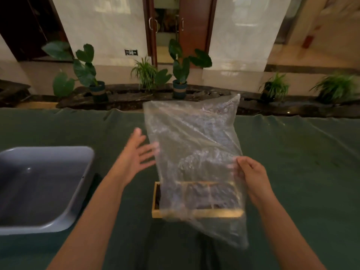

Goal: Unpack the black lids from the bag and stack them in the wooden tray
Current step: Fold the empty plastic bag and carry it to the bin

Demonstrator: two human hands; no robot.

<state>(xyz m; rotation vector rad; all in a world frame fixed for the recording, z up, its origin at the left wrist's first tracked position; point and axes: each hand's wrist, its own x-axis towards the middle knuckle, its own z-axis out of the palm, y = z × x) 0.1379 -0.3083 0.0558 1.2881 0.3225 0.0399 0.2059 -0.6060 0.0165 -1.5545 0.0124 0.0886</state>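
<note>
While the right hand (pixel 251 176) pinches the unmarked clear bag (pixel 194 152), seemingly empty, the left hand (pixel 136 152) spreads open.

View: your single head camera | Faces: forward and down over the green-clothed table (pixel 292 152) | Range: close to your hands, plants (pixel 181 69) far | Overlap: no second view.

a clear, crinkled bag (pixel 191 145) hangs over a pale wooden tray (pixel 155 199) with dark contents, beside a grey tub (pixel 81 184), on a plain dark green surface (pixel 302 172).
</note>
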